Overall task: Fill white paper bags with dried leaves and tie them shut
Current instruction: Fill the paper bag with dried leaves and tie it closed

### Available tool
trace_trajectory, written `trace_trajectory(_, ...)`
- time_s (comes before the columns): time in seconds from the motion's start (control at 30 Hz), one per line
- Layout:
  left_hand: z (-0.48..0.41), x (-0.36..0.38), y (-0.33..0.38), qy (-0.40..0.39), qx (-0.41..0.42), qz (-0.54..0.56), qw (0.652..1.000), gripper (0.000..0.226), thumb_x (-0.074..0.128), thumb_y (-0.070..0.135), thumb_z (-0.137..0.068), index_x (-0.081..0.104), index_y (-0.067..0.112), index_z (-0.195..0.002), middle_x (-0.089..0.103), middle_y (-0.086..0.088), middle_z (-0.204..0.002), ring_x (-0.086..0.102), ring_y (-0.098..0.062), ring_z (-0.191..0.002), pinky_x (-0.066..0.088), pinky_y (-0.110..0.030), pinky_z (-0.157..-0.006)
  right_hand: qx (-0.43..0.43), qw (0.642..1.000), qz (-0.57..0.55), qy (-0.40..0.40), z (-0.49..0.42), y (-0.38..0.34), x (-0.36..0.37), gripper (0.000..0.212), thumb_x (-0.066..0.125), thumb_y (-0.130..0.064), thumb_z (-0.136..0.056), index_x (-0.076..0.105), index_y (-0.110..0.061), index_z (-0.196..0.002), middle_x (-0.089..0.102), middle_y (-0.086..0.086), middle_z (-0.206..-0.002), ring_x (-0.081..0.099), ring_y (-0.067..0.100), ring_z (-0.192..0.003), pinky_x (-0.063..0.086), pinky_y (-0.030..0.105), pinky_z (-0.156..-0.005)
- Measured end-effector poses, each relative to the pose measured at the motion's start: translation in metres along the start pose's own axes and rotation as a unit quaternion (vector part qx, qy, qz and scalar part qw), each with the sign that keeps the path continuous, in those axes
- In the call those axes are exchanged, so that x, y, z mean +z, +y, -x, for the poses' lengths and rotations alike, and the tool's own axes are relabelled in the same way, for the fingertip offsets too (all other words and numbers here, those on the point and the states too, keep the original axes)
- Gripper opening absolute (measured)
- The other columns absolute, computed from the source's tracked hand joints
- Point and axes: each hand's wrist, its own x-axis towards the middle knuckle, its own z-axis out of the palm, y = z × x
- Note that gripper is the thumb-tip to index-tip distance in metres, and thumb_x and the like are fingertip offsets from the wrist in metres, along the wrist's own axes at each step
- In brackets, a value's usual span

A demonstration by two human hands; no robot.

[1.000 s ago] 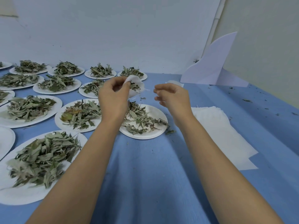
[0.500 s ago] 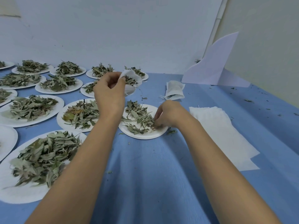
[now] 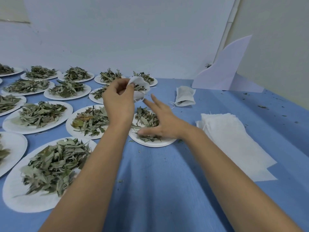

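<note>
The left hand [image 3: 118,104] holds a small white paper bag [image 3: 140,96] up in the air, pinching its rim between thumb and curled fingers so the mouth gapes toward the right hand [image 3: 162,123]; a few leaves already show inside the opening. The right hand is open, fingers straight and spread, lying flat over the dried leaves [image 3: 145,117] on the paper plate [image 3: 153,144] directly beneath it, the thumb touching the pile at its near edge. It grips nothing at the moment. The bag looks thin, soft and very light, so it will crumple or close if it is squeezed in the middle. The sensible hold is at the rim, as now, keeping one lip pulled away from the other. The leaves look dry, brittle and nearly weightless: they should be gathered in a loose pinch rather than crushed, and fed in tip first, since stray bits scatter easily. Beyond the right hand's fingertips lies another bag [image 3: 184,96] with leaves in it and a loose thread beside it; whether it is tied I cannot tell. To the outer side of the right wrist sits a stack of flat empty bags [image 3: 229,136].
</note>
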Motion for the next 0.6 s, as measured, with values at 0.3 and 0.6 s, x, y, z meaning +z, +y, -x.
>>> trace_trajectory(0.3, -0.007, -0.004, -0.002, 0.018, -0.004, -0.001, 1.0, 0.008, 0.06, 0.011, -0.09, 0.066, 0.015, -0.092, 0.065, 0.008, -0.08, 0.06, -0.002, -0.071, 0.047, -0.013, -0.065, -0.024, 0.998, 0.023, -0.057, -0.022, 0.013, 0.021, 0.074, 0.068, -0.054, -0.079, 0.039, -0.031, -0.143, 0.029, -0.006, -0.153, 0.017, 0.015, -0.143, 0.017, 0.029, -0.114)
trace_trajectory(0.6, -0.005, -0.002, -0.003, 0.022, -0.017, -0.005, 1.0, 0.011, 0.06, 0.011, -0.089, 0.064, 0.021, -0.086, 0.065, 0.007, -0.081, 0.061, -0.007, -0.074, 0.051, -0.02, -0.07, -0.067, 0.992, 0.102, 0.039, -0.017, 0.011, 0.024, 0.007, 0.052, -0.019, -0.095, 0.054, -0.012, -0.094, 0.045, 0.0, -0.091, 0.042, 0.023, -0.09, 0.039, 0.034, -0.083)
